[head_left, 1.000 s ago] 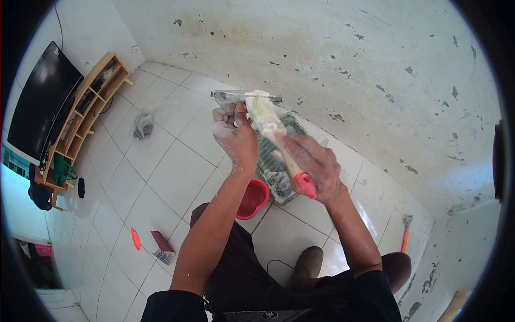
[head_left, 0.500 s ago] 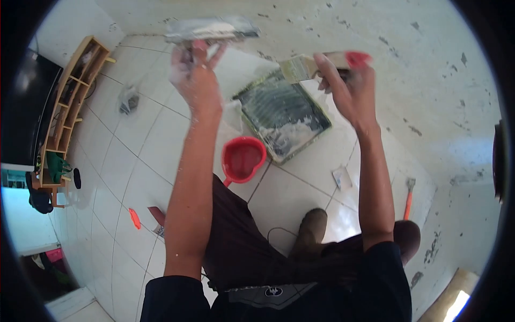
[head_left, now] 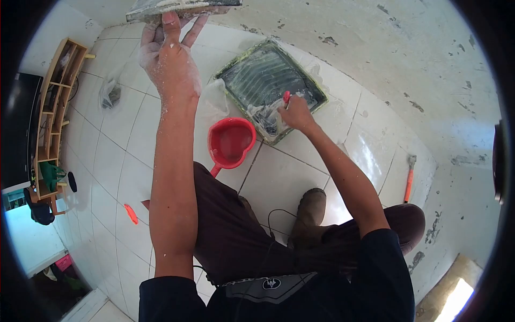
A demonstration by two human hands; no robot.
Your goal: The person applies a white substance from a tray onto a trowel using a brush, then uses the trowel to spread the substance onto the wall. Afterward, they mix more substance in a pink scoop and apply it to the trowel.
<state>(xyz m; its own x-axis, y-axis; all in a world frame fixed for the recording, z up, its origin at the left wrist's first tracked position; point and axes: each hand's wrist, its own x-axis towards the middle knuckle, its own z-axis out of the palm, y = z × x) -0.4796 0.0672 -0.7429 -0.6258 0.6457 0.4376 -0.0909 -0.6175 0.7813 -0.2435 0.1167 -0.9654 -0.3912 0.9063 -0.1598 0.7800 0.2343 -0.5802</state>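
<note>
My left hand [head_left: 170, 59], dusted white, is raised near the wall and grips a wide flat plastering trowel [head_left: 185, 9] coated with white filler. The thumb lies against its near side, and the top of the view cuts part of it off. Over the near end of a dark green ridged tray [head_left: 263, 70], my right hand [head_left: 296, 114] is closed around a putty knife [head_left: 286, 97], whose red handle end shows above the fist. Its blade is hidden low in the wet white filler [head_left: 266, 114]. Left of the tray sits a red plastic dipper [head_left: 232, 140].
A patchy, chipped wall [head_left: 343, 32] rises beyond the tray. On the tiled floor lie a hammer [head_left: 410, 178] with an orange handle, an orange-red object [head_left: 131, 214] and a crumpled plastic bag [head_left: 110, 94]. A wooden shelf [head_left: 51, 118] and a television [head_left: 20, 126] stand at left.
My right hand has come down from beside the wall to the tray with the putty knife. My left hand has moved up and left with the trowel.
</note>
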